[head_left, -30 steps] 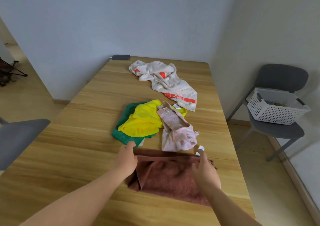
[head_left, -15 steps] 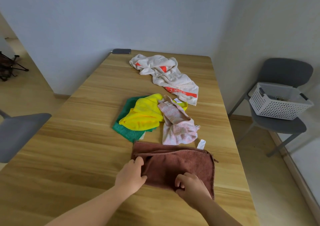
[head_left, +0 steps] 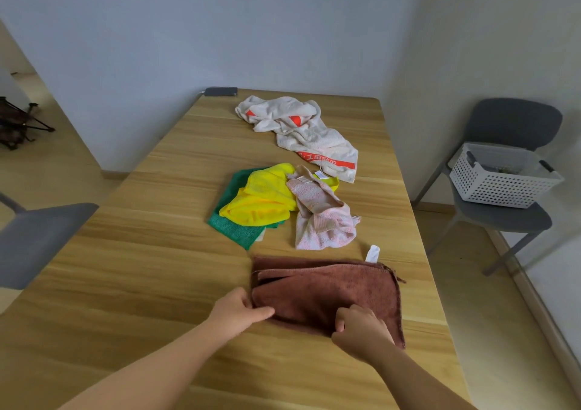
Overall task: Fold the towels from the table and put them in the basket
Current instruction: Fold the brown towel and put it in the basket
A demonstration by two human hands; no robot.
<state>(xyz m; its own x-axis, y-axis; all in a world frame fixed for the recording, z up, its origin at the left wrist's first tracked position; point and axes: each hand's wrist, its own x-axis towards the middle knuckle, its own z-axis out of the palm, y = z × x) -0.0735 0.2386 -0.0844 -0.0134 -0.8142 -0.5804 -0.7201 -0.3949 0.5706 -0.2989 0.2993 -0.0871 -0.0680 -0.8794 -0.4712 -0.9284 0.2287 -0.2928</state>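
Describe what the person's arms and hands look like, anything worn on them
Both forearms are bare as far as the view shows, with no sleeves in sight. The left hand and right hand wear no gloves, and no watch, bracelet or ring is visible.

We seem to be in a plain room of a home: a wooden table (head_left: pixel 157 252) pushed into the corner of bare pale walls, household towels (head_left: pixel 301 133) strewn across it. Grey chairs (head_left: pixel 515 120) stand around, one bearing a white laundry basket (head_left: pixel 503 186); the dark object by the far doorway is too unclear to name.
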